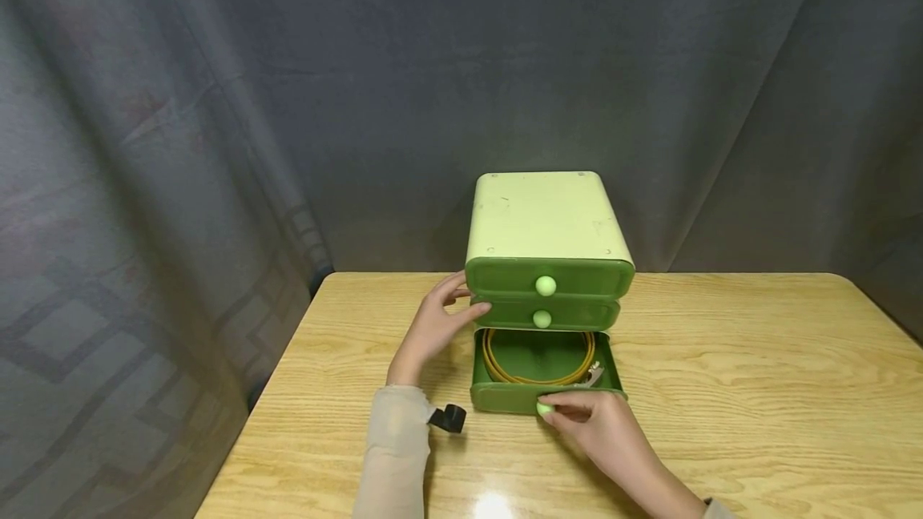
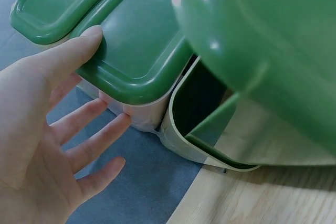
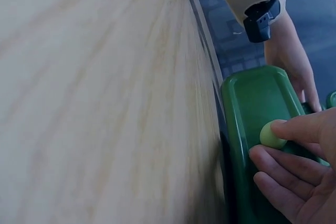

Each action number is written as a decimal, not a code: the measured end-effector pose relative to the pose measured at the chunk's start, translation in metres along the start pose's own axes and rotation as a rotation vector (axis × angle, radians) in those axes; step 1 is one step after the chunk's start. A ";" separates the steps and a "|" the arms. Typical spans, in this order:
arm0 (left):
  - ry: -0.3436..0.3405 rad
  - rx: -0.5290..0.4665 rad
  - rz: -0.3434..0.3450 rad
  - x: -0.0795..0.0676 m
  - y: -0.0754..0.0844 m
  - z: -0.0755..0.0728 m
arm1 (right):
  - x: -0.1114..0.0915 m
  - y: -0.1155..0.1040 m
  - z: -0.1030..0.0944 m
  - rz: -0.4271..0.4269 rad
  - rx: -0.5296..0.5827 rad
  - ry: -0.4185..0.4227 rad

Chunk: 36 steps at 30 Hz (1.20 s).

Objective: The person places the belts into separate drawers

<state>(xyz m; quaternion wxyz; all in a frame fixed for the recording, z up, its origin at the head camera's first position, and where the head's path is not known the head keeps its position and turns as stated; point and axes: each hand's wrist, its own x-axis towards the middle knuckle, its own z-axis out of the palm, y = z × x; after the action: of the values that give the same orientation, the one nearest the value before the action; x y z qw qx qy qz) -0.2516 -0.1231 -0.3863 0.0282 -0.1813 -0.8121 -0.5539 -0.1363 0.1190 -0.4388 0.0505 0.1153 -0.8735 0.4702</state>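
Observation:
A small drawer cabinet [image 1: 551,215] with a pale green shell and dark green drawer fronts stands on the table. Its bottom drawer [image 1: 505,400] is pulled out, while the top and middle drawers are in. Inside the bottom drawer lies a coiled thin yellow-brown band [image 1: 493,359] with a pale, metallic-looking end [image 1: 594,375]. My right hand [image 1: 598,423] pinches the light green knob [image 3: 272,136] of that drawer between thumb and fingers. Against the cabinet's left side rests my left hand [image 1: 433,323], its thumb on the middle drawer's front [image 2: 139,35] and its other fingers extended along the side.
The wooden table [image 1: 757,367] extends to both sides of the cabinet. Behind it hangs a dark grey curtain [image 1: 375,102], with a patterned part at the left. A black wrist camera [image 1: 450,418] sticks out from the left sleeve [image 1: 395,447].

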 end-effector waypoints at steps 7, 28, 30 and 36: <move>0.018 0.019 0.011 0.009 -0.025 0.004 | 0.006 0.002 0.001 -0.015 -0.034 0.015; 0.020 0.010 0.012 0.009 -0.024 0.005 | 0.021 0.009 0.004 -0.053 -0.057 0.053; 0.021 0.009 0.016 0.009 -0.025 0.005 | 0.022 0.009 0.005 -0.047 -0.059 0.050; 0.020 0.010 0.021 0.009 -0.026 0.005 | 0.026 0.008 0.005 0.005 -0.071 0.056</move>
<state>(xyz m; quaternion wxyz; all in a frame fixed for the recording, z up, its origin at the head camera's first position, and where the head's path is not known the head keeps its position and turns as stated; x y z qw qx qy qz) -0.2675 -0.1248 -0.4091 0.0432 -0.1838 -0.8128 -0.5511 -0.1632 0.1151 -0.4434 0.0780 0.0981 -0.8881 0.4423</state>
